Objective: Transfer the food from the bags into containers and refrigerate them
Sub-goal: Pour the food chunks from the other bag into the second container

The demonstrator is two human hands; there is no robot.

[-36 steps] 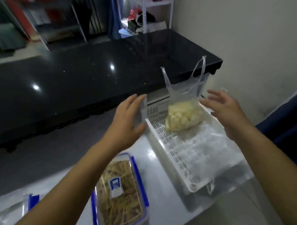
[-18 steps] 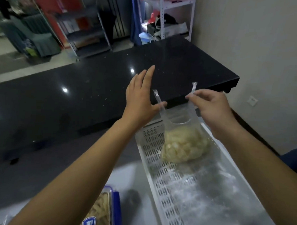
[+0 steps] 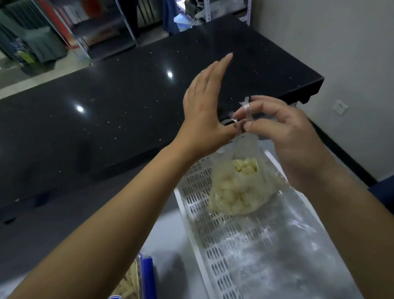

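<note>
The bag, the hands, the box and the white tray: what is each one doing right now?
plastic bag: upright on the tray, handles pulled together at the top, pale food pieces inside.
left hand: fingers straight, thumb pinching a bag handle.
right hand: fingertips pinching the other bag handle.
white slotted tray: lying flat, bag resting on it.
container with blue clips: holds pale strips; whether its lid is clipped cannot be told.
</note>
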